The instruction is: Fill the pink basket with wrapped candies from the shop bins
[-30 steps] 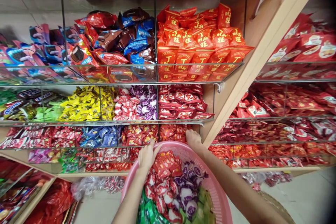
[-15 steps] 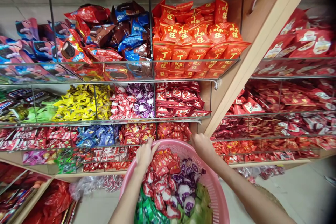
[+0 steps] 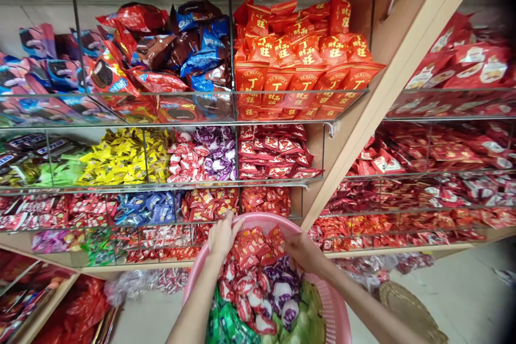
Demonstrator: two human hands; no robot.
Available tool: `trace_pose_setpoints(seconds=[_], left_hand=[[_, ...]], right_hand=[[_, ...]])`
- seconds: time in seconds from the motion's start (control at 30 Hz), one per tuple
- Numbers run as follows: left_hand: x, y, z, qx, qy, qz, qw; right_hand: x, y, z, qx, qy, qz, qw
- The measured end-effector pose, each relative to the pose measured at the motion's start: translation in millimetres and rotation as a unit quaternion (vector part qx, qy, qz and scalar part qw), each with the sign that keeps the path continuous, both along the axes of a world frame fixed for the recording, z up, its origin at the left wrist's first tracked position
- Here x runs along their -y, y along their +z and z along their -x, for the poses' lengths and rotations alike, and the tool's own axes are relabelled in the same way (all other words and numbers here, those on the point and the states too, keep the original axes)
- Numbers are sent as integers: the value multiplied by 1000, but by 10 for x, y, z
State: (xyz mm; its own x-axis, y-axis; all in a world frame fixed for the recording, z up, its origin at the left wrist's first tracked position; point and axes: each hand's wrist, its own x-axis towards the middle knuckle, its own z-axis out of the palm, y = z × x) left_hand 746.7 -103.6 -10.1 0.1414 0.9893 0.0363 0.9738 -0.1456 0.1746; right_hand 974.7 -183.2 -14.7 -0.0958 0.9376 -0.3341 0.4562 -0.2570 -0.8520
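My left hand (image 3: 221,236) is closed around the far-left rim of a pink plastic basket (image 3: 339,306). Inside, red candy packets (image 3: 250,247) lie at the far side, with red-and-white twist-wrapped candies (image 3: 245,285) and purple-and-white ones (image 3: 284,295) nearer. Green-wrapped candies (image 3: 229,320) fill the near left, and pale green packets (image 3: 308,317) the near right. Over the basket's far-right part, my right hand (image 3: 304,252) has curled fingers against a red candy packet (image 3: 278,242); its fingertips are partly hidden.
Glass-fronted shelves ahead hold sorted sweets: red-gold bags (image 3: 296,72), yellow candies (image 3: 129,156) and red packets (image 3: 266,201) just beyond the basket. A slanted wooden post (image 3: 387,97) divides the shelves. A woven round item (image 3: 407,309) sits on the floor at right.
My right hand has come back from the red packets' shelf bin to over the basket. A red packet now shows beside its fingers. My left hand stays on the rim.
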Motion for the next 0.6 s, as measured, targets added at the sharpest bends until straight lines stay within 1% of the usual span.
trace_pose_setpoints(seconds=[0.17, 0.27, 0.37, 0.43, 0.5, 0.6], left_hand=[[-2, 8, -5, 3, -1, 8, 1000], [-4, 11, -5, 6, -1, 10, 1000], [-4, 15, -6, 8, 3, 12, 1000], [-1, 20, -9, 10, 6, 16, 1000], [1, 24, -12, 11, 6, 17, 1000], [5, 24, -18, 8, 3, 11, 1000]], right_hand=[[-24, -131, 92, 7, -5, 9, 1000], [-15, -133, 124, -10, 3, 42, 999], [4, -105, 140, 8, 16, 54, 998], [12, -90, 135, 41, 24, 37, 998], [3, -65, 114, 80, 34, 3, 996], [-75, 44, 63, 142, 48, -84, 985]])
